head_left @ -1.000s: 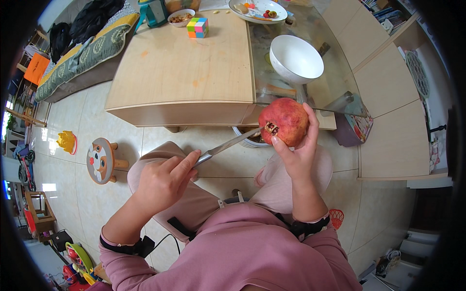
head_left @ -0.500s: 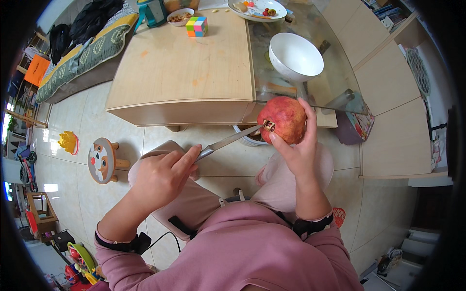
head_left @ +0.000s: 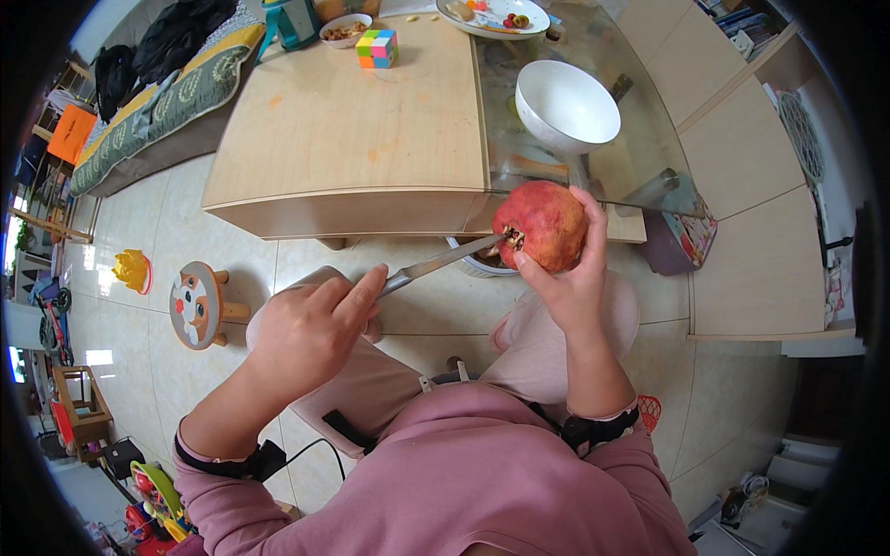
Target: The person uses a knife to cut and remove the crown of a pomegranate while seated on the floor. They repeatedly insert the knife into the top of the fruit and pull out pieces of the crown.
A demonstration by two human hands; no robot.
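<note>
A large red pomegranate (head_left: 545, 222) is gripped in my right hand (head_left: 577, 278), its crown end facing left toward the knife. The fingers wrap its right side and the thumb presses near the crown. My left hand (head_left: 311, 324) is closed around the handle of a metal knife (head_left: 436, 265), index finger stretched along it. The blade's tip touches the opening at the crown; whether it has gone inside cannot be made out. Both hands are above my lap, just before the table edge. Beyond the fruit, a white bowl (head_left: 567, 107) stands on the glass part of the table.
The wooden table (head_left: 343, 130) carries a colourful puzzle cube (head_left: 377, 49), a small bowl of snacks (head_left: 345, 31) and a plate (head_left: 493, 18) with food. Below its edge a bin (head_left: 477, 263) is partly hidden. A dog-faced stool (head_left: 197, 306) and a yellow crown-shaped toy (head_left: 132, 271) are on the left floor.
The knife and my left hand have shifted very slightly, with the tip still at the crown. My right hand keeps its hold on the pomegranate, almost unmoved.
</note>
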